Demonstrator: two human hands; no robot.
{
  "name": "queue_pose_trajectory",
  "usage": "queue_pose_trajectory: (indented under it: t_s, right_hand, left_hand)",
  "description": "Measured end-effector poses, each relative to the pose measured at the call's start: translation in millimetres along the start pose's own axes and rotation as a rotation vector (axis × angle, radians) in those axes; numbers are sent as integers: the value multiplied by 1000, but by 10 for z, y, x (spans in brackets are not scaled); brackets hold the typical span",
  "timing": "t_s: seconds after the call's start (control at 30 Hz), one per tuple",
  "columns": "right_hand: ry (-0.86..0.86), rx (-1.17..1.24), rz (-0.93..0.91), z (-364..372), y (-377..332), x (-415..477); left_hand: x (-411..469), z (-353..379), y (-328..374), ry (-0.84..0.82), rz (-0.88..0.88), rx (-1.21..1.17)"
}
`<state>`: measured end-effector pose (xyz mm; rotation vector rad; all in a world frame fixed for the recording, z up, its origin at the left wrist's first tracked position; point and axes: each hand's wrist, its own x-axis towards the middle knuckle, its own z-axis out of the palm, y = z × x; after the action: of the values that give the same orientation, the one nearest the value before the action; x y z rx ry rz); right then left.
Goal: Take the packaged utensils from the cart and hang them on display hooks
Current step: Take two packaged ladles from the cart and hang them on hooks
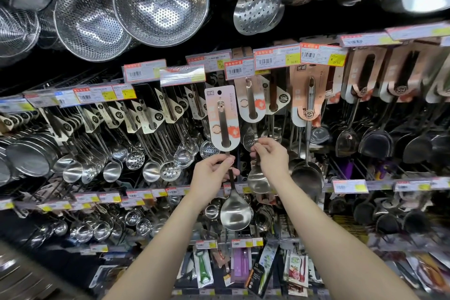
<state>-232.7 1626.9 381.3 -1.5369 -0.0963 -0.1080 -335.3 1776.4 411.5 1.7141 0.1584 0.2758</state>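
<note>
A packaged steel serving spoon with a white and pink card (222, 117) is held up in front of the utensil wall. My left hand (213, 175) grips its handle just below the card, and its bowl (235, 210) hangs beneath my wrist. The hole at the card's top sits just below a price tag (182, 75). My right hand (270, 157) pinches the handle of another spoon (258, 178) that hangs on the rack under a similar card (250, 102). The hook itself is hidden behind the tags. No cart is in view.
Rows of carded ladles, skimmers (168, 173) and spatulas (376, 146) hang tightly on hooks left and right. Perforated steel colanders (160, 0) hang overhead. Price tags line every rail. Small packaged peelers (203, 270) hang on the lowest row.
</note>
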Motion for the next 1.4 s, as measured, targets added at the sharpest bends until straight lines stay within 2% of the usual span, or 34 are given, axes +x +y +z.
queue_pose_trajectory:
  t_s: [0.17, 0.37, 0.67, 0.73, 0.83, 0.9, 0.97, 1.07, 1.13, 1.23, 1.4]
  right_hand:
    - [-12, -23, 63, 71, -2, 198]
    - [-42, 101, 167, 231, 21, 493]
    - [-33, 121, 264, 414, 77, 910]
    - [-14, 47, 281, 441, 88, 965]
    - [-4, -220, 282, 431, 74, 892]
    - [1, -286, 273, 406, 33, 738]
    - [23, -182, 265, 346, -44, 542]
    - [-20, 205, 304, 184, -253, 230]
    - [-115, 312, 250, 62, -437, 69]
    - [-208, 288, 87, -25, -670, -51]
    - [-144, 145, -91, -42, -746, -34]
  left_hand:
    - [27, 1, 6, -15, 3, 20]
    - [67, 35, 16, -28, 6, 19]
    - [160, 52, 9, -21, -12, 32]
    - [181, 60, -22, -14, -30, 38]
    - [210, 81, -67, -4, -56, 41]
    - [228, 98, -81, -7, -64, 48]
    - [255, 121, -82, -26, -56, 55]
    - [292, 176, -58, -45, -49, 44]
    - [316, 220, -37, -54, -47, 46]
    - [344, 283, -8, -50, -41, 41]
    - [370, 390, 91, -61, 4, 17]
